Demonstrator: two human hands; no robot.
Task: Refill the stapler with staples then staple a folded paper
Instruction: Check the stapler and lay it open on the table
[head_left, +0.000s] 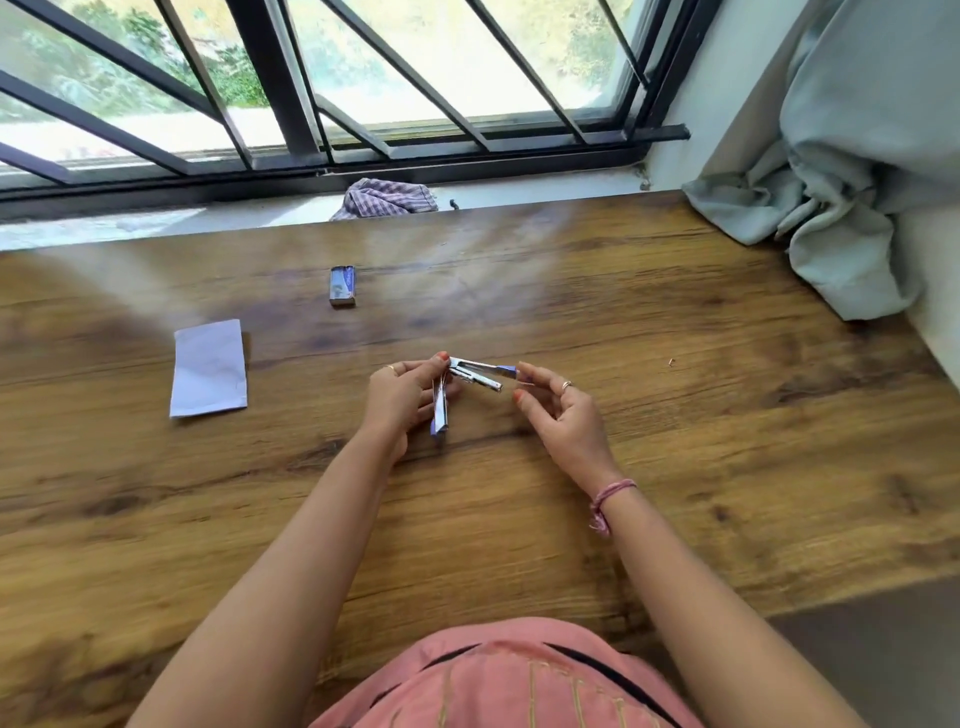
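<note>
A small blue and silver stapler (475, 376) is swung open above the middle of the wooden table (675, 415). My left hand (402, 397) grips it at the hinge, with one half pointing down toward me and the metal channel pointing right. My right hand (558, 410) is at the channel's right end, pinching a thin strip of staples (522, 383) between thumb and forefinger. A folded white paper (209, 368) lies flat to the left. A small blue staple box (342, 286) lies farther back.
A checked cloth (387, 198) lies on the window sill behind the table. A bunched grey curtain (841, 197) hangs over the table's far right corner. A tiny loose staple bit (671, 362) lies on the wood to the right.
</note>
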